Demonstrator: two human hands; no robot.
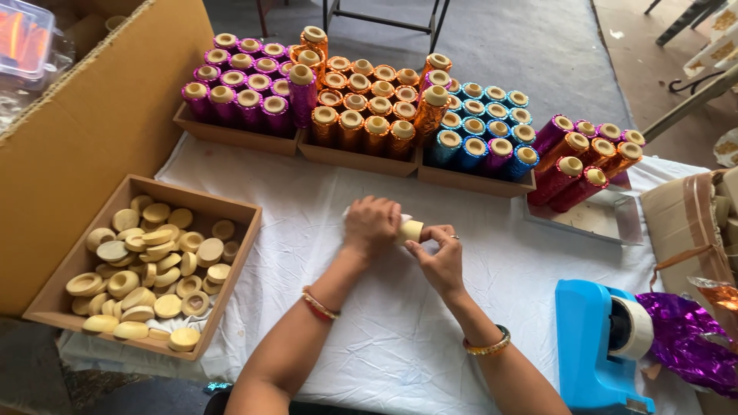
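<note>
Left hand point(371, 224) closes around a white-wrapped tube point(407, 228) lying lengthwise left-to-right, right hand point(440, 257) pinching its tan end cap point(412, 230) beside it, both touching.

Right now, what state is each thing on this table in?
Left hand: closed around a pale tube.
Right hand: fingers pinching the tube's end cap.
Foil-wrapped tubes: upright, packed in trays.
Wooden box: open, heaped with loose pale discs.
Blue tape dispenser: loaded with a roll.
Purple foil: crumpled.
</note>
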